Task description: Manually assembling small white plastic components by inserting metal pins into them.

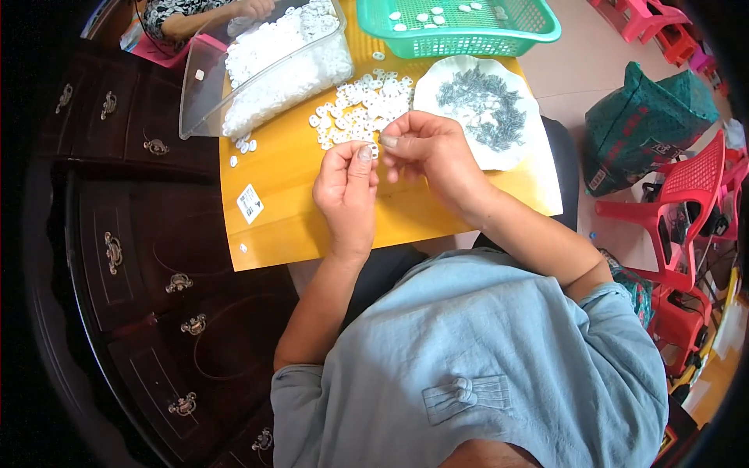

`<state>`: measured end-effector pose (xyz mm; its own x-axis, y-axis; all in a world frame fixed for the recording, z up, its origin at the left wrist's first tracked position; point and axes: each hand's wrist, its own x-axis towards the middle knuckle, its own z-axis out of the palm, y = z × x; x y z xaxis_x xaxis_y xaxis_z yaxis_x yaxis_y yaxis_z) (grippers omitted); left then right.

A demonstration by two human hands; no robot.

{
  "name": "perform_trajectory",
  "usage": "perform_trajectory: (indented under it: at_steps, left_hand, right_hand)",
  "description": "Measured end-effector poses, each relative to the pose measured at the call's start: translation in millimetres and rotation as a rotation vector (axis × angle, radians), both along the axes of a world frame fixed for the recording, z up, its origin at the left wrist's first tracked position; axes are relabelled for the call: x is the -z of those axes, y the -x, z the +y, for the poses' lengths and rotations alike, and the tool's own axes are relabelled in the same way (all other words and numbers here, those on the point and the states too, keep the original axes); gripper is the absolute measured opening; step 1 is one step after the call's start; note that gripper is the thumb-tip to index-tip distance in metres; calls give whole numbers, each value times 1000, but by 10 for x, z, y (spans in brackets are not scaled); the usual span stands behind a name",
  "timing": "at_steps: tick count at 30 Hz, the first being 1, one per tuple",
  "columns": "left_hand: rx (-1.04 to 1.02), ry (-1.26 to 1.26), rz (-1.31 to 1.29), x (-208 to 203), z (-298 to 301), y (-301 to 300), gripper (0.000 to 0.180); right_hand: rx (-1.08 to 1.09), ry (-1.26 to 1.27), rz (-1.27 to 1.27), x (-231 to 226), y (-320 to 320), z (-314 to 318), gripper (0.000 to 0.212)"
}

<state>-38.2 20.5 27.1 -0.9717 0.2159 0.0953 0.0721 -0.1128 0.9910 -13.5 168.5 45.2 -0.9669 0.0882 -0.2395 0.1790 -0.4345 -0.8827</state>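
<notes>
Both my hands meet above the near part of the yellow tabletop (292, 226). My left hand (348, 191) pinches a small white plastic piece (374, 150) between thumb and fingertips. Close beside it, the thumb and forefinger of my right hand (438, 150) are pressed together; whatever they hold is too small to make out. Just beyond the fingers lies a loose pile of white plastic pieces with holes (360, 108). To the right of the pile, a white wavy-rimmed plate (426, 92) bears many small dark grey slender pieces (491, 109).
A clear plastic bin (204, 105) heaped with white pieces stands far left, another person's hand (253, 8) above it. At the far edge sits a green basket (476, 44). Dark drawers (117, 203) line the left; a green bag (644, 129) and red chairs (675, 203) are right.
</notes>
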Motion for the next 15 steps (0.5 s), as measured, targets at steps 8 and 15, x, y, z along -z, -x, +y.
perform_trajectory:
  at_steps: [8, 15]
  left_hand:
    - [-11, 112, 141, 146, -2, -53, 7]
    - [-5, 0, -142, 92, -37, -61, 7]
  right_hand:
    - [34, 24, 36, 63, -27, -99, 5]
    - [37, -41, 79, 162, -45, -61, 5]
